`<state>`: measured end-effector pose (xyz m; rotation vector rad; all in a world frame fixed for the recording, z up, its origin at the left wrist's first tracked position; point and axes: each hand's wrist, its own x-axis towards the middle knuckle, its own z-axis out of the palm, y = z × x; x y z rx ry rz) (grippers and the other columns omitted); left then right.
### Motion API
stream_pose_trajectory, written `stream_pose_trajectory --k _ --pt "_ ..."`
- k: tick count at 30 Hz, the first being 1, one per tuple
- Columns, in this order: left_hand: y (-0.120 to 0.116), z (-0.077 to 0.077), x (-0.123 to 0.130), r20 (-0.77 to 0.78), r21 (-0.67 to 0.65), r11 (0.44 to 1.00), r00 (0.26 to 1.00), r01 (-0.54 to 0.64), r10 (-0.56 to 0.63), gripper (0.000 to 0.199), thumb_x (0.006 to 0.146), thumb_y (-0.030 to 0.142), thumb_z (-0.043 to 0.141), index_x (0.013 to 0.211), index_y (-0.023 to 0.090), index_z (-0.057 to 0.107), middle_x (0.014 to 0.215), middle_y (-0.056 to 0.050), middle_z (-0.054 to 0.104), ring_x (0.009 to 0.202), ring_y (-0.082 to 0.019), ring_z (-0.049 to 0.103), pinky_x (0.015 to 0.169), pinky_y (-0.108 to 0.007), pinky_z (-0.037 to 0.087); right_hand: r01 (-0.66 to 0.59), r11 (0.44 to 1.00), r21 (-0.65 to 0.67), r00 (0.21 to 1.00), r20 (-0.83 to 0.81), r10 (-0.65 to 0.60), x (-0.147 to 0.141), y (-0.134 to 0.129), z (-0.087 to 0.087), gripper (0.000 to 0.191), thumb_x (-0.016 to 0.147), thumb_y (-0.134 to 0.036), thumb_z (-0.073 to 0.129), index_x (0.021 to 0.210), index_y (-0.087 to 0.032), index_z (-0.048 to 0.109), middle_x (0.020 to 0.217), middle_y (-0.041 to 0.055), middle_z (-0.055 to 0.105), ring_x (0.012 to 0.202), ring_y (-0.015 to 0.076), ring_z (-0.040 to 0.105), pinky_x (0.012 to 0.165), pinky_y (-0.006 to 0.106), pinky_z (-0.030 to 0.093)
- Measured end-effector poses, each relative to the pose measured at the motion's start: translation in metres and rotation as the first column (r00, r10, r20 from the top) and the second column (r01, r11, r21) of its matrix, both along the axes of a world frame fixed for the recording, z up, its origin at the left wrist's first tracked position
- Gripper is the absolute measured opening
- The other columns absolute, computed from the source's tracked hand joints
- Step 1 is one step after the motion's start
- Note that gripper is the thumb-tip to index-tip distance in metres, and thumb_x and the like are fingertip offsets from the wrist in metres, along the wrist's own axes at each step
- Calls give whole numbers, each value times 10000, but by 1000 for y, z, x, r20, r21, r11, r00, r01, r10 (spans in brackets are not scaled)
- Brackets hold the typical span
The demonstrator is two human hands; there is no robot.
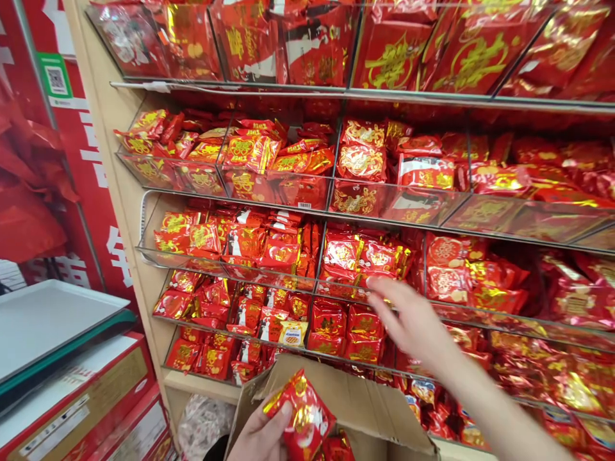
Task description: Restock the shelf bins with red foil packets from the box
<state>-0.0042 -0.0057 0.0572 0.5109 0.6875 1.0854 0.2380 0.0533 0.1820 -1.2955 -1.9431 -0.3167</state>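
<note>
My left hand (pixel 259 435) is low in the view, at the cardboard box (pixel 346 403), and grips a red and gold foil packet (pixel 305 413). More red packets (pixel 339 448) lie inside the box, partly hidden by its flaps. My right hand (pixel 408 317) reaches out over the box with its fingers apart and holds nothing. Its fingertips are at the front rail of a wire shelf bin (pixel 365 282), level with red and gold foil packets (pixel 360 253) stacked there. The rack's other bins are also packed with similar packets.
A tall wooden rack upright (pixel 139 211) edges the shelves on the left. Beyond it stand a red banner with a QR code (pixel 55 80), a grey tray (pixel 52 326) and red boxes (pixel 81 397). A bag of pale items (pixel 202 426) sits under the shelves.
</note>
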Motion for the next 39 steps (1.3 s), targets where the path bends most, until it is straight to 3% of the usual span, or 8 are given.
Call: stream_pose_trajectory --k 4,7,14,21,27,31,35,39 --pt "9 28 18 32 130 991 998 43 -48 237 704 319 698 894 188 647 933 -50 712 972 -227 620 847 -331 489 -255 883 -393 861 -507 23 -35 -56 -82 468 792 -438 527 1212 -236 481 1024 78 661 872 215 628 725 370 524" --pt "13 42 32 21 220 972 996 78 -85 298 736 266 674 1021 203 612 1011 -50 693 999 -211 608 881 -332 476 -423 793 -439 681 -732 -41 -47 -68 -112 290 803 -461 500 875 -202 611 746 21 655 677 166 598 617 282 482" --pt "17 53 52 109 257 953 975 159 -192 206 832 295 553 980 167 617 1100 -73 658 1081 -225 563 951 -377 434 -447 860 -248 300 -947 -117 -46 -69 -106 244 758 -415 589 691 -182 563 620 -35 525 589 107 462 567 225 373" --pt "15 61 54 102 279 940 968 195 -231 282 835 367 530 1038 181 592 1159 -67 627 1164 -239 501 960 -376 419 -407 906 -120 88 -992 -92 -55 -66 -94 242 698 -404 661 654 -191 555 578 -65 493 540 77 409 554 207 352" --pt "17 59 52 80 306 933 971 190 -224 324 836 403 507 1063 179 566 1140 -78 628 1120 -230 527 910 -363 443 -417 901 -119 68 -993 -99 -60 -68 -90 253 692 -429 659 698 -195 563 608 -52 522 534 77 423 503 197 361" --pt "24 48 46 -195 328 938 980 109 -46 292 789 396 565 993 187 551 959 -41 659 863 -182 609 759 -299 477 -409 897 -170 231 -970 -79 -54 -71 -94 369 710 -409 648 1023 -237 555 845 7 613 729 126 546 626 237 459" --pt "24 37 38 -513 502 855 841 131 173 225 792 399 551 895 199 559 807 3 614 746 -140 559 688 -234 443 -491 833 -256 406 -913 -42 -52 -72 -104 462 708 -379 656 1109 -213 499 874 41 607 743 148 571 649 278 486" --pt "16 30 37 -406 359 902 910 241 -81 431 789 425 556 1142 258 376 831 1 621 703 -142 585 606 -238 466 -368 907 -203 437 -899 -24 -53 -73 -110 395 762 -358 602 1095 -218 442 793 21 601 647 134 573 598 267 501"
